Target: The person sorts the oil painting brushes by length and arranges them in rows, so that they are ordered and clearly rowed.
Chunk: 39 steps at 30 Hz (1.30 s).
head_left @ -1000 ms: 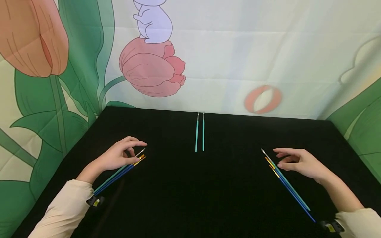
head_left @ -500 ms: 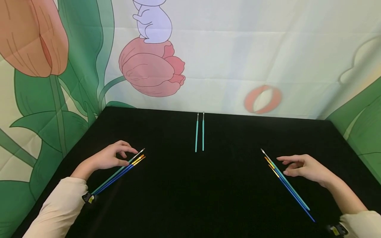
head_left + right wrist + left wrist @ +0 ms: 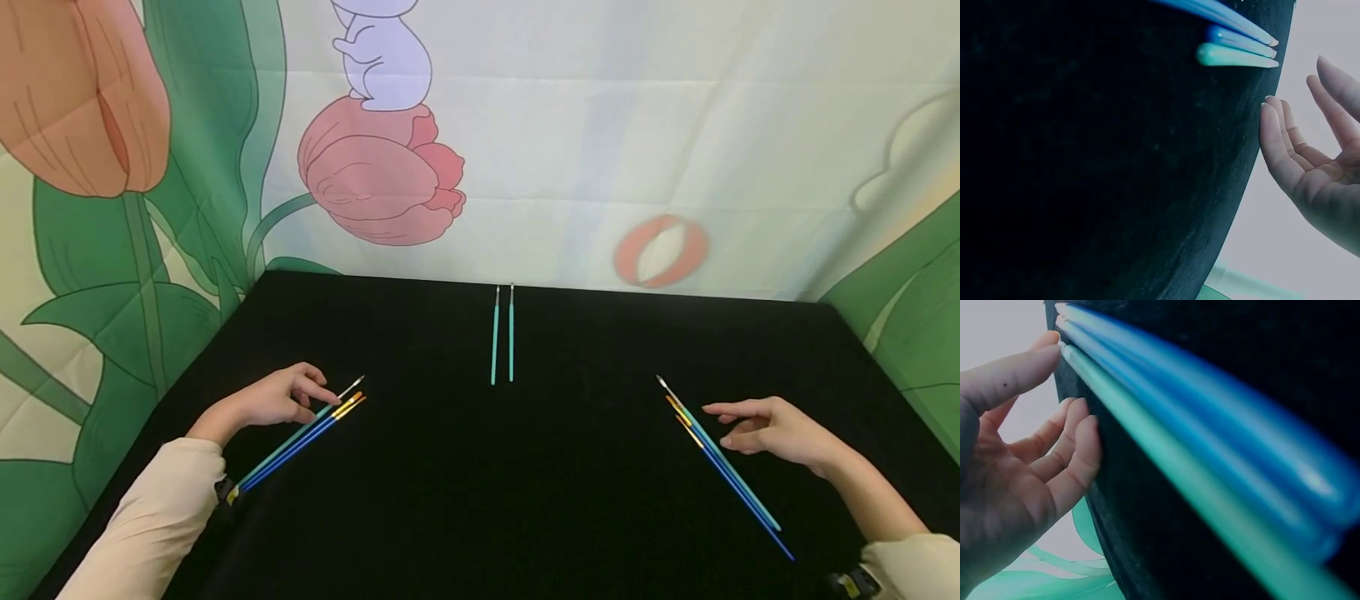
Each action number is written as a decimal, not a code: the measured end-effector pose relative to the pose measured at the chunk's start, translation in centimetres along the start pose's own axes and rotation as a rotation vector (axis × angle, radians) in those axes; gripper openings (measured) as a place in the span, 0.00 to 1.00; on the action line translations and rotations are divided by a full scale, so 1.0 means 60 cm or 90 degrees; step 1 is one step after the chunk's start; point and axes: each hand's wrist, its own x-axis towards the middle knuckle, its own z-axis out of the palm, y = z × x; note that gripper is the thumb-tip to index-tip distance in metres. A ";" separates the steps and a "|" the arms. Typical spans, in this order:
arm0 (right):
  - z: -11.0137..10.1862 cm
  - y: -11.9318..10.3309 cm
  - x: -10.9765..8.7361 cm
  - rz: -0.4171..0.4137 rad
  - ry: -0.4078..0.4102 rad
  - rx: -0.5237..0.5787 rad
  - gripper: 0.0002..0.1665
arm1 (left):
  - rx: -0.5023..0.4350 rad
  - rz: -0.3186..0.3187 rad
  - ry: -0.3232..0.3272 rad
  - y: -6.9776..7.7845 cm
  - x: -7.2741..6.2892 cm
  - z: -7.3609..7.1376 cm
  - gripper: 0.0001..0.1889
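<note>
In the head view, a green paintbrush (image 3: 300,431) and two blue paintbrushes (image 3: 296,448) with gold ferrules lie side by side at the left. My left hand (image 3: 273,398) is over the green one, index fingertip at its ferrule and thumb tip a little apart along the handle. Another teal paintbrush (image 3: 738,481) and two blue paintbrushes (image 3: 738,492) lie slanted at the right. Just right of these is my right hand (image 3: 772,429), thumb and index finger spread, holding nothing. The left wrist view shows the green handle (image 3: 1166,462) running up to the left thumb.
Two thin teal paintbrushes (image 3: 503,342) lie parallel near the back edge of the black tabletop (image 3: 480,483). Behind it hangs a pale cloth (image 3: 540,150) printed with tulips, leaves and a rabbit.
My left hand has drawn back to the left, and its index finger has lowered onto the green brush's ferrule. The right hand has shifted slightly right and toward me. The brushes stay put.
</note>
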 end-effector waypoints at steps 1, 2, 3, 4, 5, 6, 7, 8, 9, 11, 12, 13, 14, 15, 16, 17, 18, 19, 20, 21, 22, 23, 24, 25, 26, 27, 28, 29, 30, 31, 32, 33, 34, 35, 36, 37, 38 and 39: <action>0.000 0.001 0.000 0.001 0.000 0.000 0.31 | 0.004 0.002 0.002 -0.001 0.002 0.002 0.15; 0.000 0.002 0.000 0.003 0.000 0.000 0.31 | 0.008 0.004 0.004 -0.002 0.003 0.004 0.15; 0.000 0.003 0.000 0.002 -0.002 0.000 0.31 | 0.015 0.005 0.010 -0.003 0.004 0.005 0.15; 0.000 0.004 0.000 0.004 -0.003 -0.001 0.31 | 0.022 0.006 0.018 -0.004 0.005 0.007 0.16; 0.000 0.005 0.000 0.003 -0.004 -0.002 0.31 | 0.029 0.004 0.026 -0.005 0.006 0.008 0.16; 0.000 0.005 -0.001 0.003 -0.004 -0.002 0.31 | 0.034 0.007 0.033 -0.005 0.007 0.008 0.16; 0.000 0.006 -0.001 0.002 -0.005 -0.005 0.31 | 0.038 0.009 0.037 -0.006 0.007 0.009 0.17; 0.000 0.007 -0.001 0.000 -0.006 -0.007 0.31 | 0.042 0.010 0.041 -0.006 0.007 0.009 0.17; -0.001 0.007 -0.001 -0.001 -0.007 -0.009 0.31 | 0.046 0.011 0.044 -0.007 0.007 0.009 0.18; -0.001 0.007 -0.001 -0.006 -0.008 -0.012 0.31 | 0.046 0.011 0.044 -0.006 0.006 0.008 0.20; -0.001 0.008 -0.001 -0.007 -0.009 -0.013 0.31 | 0.046 0.008 0.043 -0.006 0.005 0.007 0.21; -0.001 0.008 -0.001 -0.009 -0.010 -0.017 0.31 | 0.045 0.004 0.041 -0.004 0.003 0.006 0.23; -0.001 0.009 -0.001 -0.010 -0.012 -0.019 0.32 | 0.044 0.001 0.040 -0.003 0.002 0.005 0.24; 0.000 0.010 0.000 -0.007 -0.014 -0.023 0.32 | 0.044 -0.002 0.039 -0.002 0.001 0.004 0.25; 0.001 0.011 0.000 -0.006 -0.015 -0.032 0.33 | 0.043 -0.006 0.038 -0.001 0.000 0.003 0.27; 0.002 0.012 0.001 -0.004 -0.015 -0.045 0.33 | 0.046 -0.008 0.037 0.000 -0.001 0.002 0.27; 0.003 0.014 0.001 0.000 -0.015 -0.058 0.34 | 0.048 -0.010 0.036 0.000 -0.001 0.001 0.28; 0.005 0.014 0.002 0.003 -0.015 -0.072 0.34 | 0.049 -0.010 0.036 -0.001 -0.002 0.001 0.29; 0.006 0.015 0.002 0.005 -0.017 -0.088 0.35 | 0.051 -0.011 0.036 -0.002 -0.002 0.000 0.29; 0.007 0.015 0.003 0.004 -0.018 -0.104 0.35 | 0.053 -0.010 0.036 -0.002 -0.002 -0.001 0.29; 0.008 0.015 0.003 0.001 -0.019 -0.121 0.34 | 0.054 -0.009 0.036 -0.003 -0.003 -0.001 0.29; 0.009 0.015 0.004 -0.003 -0.021 -0.129 0.34 | 0.053 -0.011 0.037 -0.003 -0.003 -0.001 0.29; 0.009 0.015 0.005 -0.009 -0.024 -0.134 0.33 | 0.051 -0.013 0.038 -0.004 -0.003 0.000 0.29; 0.009 0.015 0.006 -0.016 -0.026 -0.140 0.33 | 0.048 -0.013 0.038 -0.005 -0.004 0.000 0.29; 0.010 0.014 0.007 -0.021 -0.027 -0.145 0.32 | 0.047 -0.013 0.038 -0.006 -0.004 0.001 0.29; 0.010 0.014 0.008 -0.024 -0.027 -0.147 0.32 | 0.046 -0.013 0.038 -0.006 -0.004 0.001 0.29; 0.010 0.013 0.009 -0.026 -0.027 -0.149 0.32 | 0.044 -0.014 0.039 -0.006 -0.004 0.001 0.29; 0.011 0.013 0.010 -0.028 -0.026 -0.150 0.31 | 0.044 -0.016 0.040 -0.007 -0.004 0.002 0.29; 0.011 0.012 0.010 -0.028 -0.024 -0.153 0.31 | 0.044 -0.015 0.039 -0.007 -0.004 0.002 0.29; 0.012 0.011 0.011 -0.026 -0.023 -0.156 0.31 | 0.045 -0.015 0.040 -0.007 -0.005 0.003 0.29; 0.012 0.010 0.011 -0.028 -0.023 -0.156 0.31 | 0.047 -0.014 0.040 -0.007 -0.005 0.003 0.29; 0.013 0.010 0.011 -0.030 -0.023 -0.158 0.30 | 0.047 -0.014 0.041 -0.008 -0.004 0.003 0.29; 0.013 0.009 0.010 -0.030 -0.022 -0.161 0.30 | 0.048 -0.013 0.041 -0.008 -0.004 0.004 0.29; 0.013 0.009 0.010 -0.029 -0.021 -0.161 0.30 | 0.048 -0.013 0.041 -0.008 -0.004 0.004 0.29; 0.013 0.010 0.010 -0.030 -0.020 -0.162 0.30 | 0.048 -0.010 0.041 -0.008 -0.004 0.004 0.29; 0.012 0.011 0.011 -0.033 -0.019 -0.164 0.29 | 0.049 -0.009 0.042 -0.007 -0.004 0.004 0.29; 0.011 0.012 0.011 -0.036 -0.018 -0.166 0.29 | 0.049 -0.009 0.042 -0.007 -0.004 0.004 0.29; 0.010 0.013 0.011 -0.036 -0.017 -0.166 0.29 | 0.048 -0.007 0.042 -0.007 -0.004 0.005 0.29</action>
